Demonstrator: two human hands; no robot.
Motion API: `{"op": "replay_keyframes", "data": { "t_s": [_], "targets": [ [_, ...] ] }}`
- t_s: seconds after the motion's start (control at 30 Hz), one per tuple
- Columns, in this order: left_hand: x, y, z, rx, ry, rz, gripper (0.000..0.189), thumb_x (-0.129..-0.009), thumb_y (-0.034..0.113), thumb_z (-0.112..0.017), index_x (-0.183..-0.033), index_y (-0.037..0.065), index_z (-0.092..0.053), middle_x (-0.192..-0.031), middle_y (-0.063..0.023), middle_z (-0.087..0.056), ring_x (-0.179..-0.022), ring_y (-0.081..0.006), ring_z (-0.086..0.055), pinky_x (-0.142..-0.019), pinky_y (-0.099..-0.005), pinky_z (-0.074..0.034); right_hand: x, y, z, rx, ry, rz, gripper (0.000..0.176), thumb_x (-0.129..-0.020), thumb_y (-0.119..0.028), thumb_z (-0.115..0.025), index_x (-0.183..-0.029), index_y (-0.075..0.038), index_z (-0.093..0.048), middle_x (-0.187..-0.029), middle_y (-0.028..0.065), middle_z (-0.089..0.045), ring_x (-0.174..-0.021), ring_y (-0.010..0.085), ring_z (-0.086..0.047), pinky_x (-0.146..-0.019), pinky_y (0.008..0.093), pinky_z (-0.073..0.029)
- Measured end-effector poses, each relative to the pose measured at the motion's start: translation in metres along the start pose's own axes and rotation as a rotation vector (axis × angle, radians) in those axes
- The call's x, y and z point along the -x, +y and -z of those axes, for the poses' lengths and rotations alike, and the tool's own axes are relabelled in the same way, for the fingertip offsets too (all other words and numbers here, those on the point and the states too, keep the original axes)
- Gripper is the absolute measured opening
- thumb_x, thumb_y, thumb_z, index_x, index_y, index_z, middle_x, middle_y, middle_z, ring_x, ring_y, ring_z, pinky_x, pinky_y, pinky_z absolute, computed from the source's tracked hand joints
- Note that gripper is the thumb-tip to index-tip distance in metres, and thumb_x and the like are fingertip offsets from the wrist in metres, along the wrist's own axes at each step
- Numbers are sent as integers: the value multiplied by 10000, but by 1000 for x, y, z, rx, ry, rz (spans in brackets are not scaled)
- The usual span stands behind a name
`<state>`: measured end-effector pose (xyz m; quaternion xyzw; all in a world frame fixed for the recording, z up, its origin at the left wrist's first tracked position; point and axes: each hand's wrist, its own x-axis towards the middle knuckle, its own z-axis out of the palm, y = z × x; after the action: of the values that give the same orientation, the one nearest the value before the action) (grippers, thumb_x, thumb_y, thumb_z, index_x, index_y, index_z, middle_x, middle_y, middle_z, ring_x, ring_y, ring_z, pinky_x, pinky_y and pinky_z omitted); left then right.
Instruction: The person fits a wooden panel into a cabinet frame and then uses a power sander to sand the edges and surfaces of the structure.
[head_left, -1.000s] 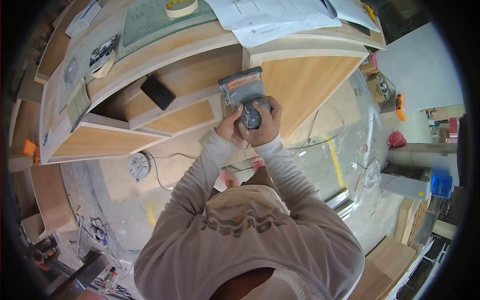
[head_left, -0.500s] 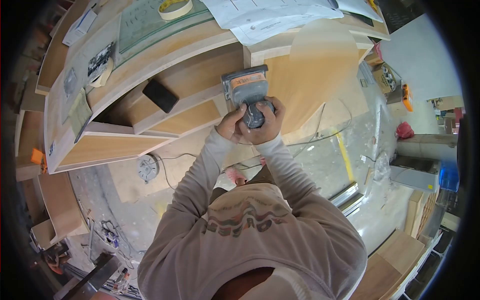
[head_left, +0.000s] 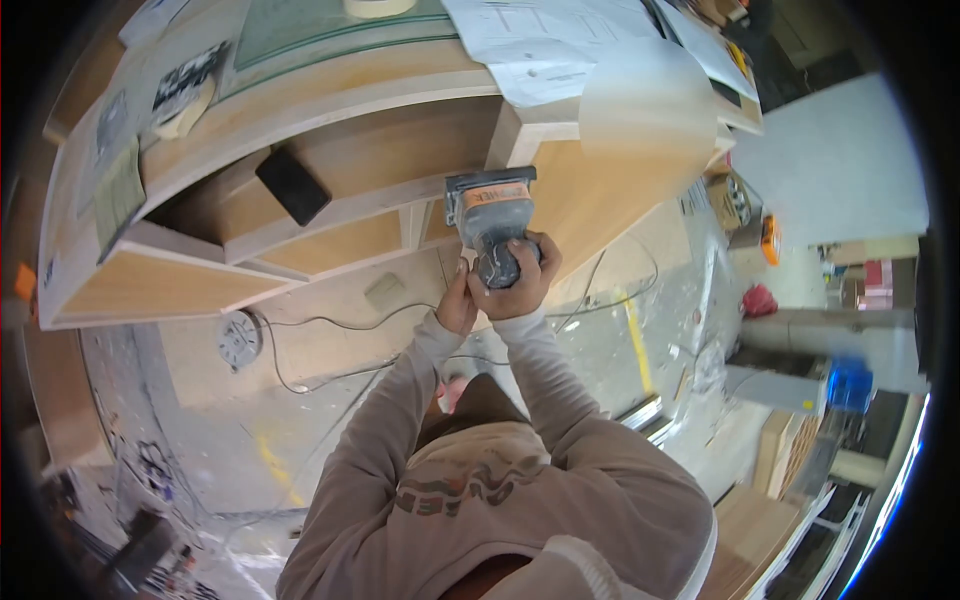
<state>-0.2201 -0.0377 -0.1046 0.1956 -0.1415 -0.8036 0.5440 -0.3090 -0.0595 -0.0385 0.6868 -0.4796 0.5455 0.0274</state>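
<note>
Evidently a two-handed carry. Sander (head_left: pixel 497 215) held up in front of the cabinet (head_left: pixel 400 100), near its middle upright; whether the pad end touches the wood cannot be told from this angle. Right hand (head_left: pixel 520 285): fingers curled over the rounded dark grip, closed on it. Left hand (head_left: pixel 458 303): beside the grip at the cabinet's open side, thumb up, fingers partly hidden; cannot tell whether they bear weight or merely steady.

Handling, by judgement: body looks stiff, hard-shelled, fairly heavy for its bulk, with weight likely at the motor end. Pale dust on the casing could make it somewhat slick. Not fragile in itself, though the flat pad edge would probably mark the cabinet's front if knocked. Best hold seems the rounded grip, palm wrapped, second hand supporting from below or the side; the wide pad end looks a poor place for fingers.

Nearby: black phone (head_left: pixel 293 187) leaning within the cabinet's recess, probably slippery and easily scratched; papers (head_left: pixel 550 45) spread on top of the cabinet, light and limp.
</note>
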Motion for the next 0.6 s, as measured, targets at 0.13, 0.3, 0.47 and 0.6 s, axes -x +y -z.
{"op": "replay_keyframes", "data": {
  "t_s": [0.13, 0.3, 0.47, 0.6],
  "targets": [
    [2, -39, 19, -77, 98, -214, 493, -983, 384, -308, -1296, 10, -375, -1290, -90, -466, -1221, -198, -418, -1040, -345, -309, -6, 4, -1, -25, -34, 1, 635, -499, -161, -774, -1076, -108, -515, -1118, 217, -416, -1007, 376, -460, -816, 453, -431],
    [26, -55, 49, -406, -116, -85, 430, -970, 357, -369, -1157, -12, -490, -1005, -88, -583, -950, -183, -537, -875, -315, -400, -42, -8, 12, 16, 40, 118, 669, -516, -110, -695, -1155, -84, -495, -1074, 207, -433, -992, 352, -441, -829, 428, -403],
    [71, -80, 89, -1119, 31, 412, 359, -798, 335, -640, -972, 22, -622, -722, -35, -572, -671, -151, -546, -614, -303, -433, -74, -11, 18, 38, 53, 324, 664, -517, -90, -659, -1160, -69, -494, -1057, 198, -446, -987, 336, -430, -820, 409, -405],
    [132, -116, 218, -1324, 405, 102, 400, -754, 414, -666, -759, 18, -615, -651, -126, -582, -587, -230, -531, -568, -363, -423, -68, -16, 12, 240, 121, 480, 723, -532, -83, -758, -1186, -19, -457, -1051, 135, -498, -961, 250, -504, -834, 337, -425]
  ]
}}
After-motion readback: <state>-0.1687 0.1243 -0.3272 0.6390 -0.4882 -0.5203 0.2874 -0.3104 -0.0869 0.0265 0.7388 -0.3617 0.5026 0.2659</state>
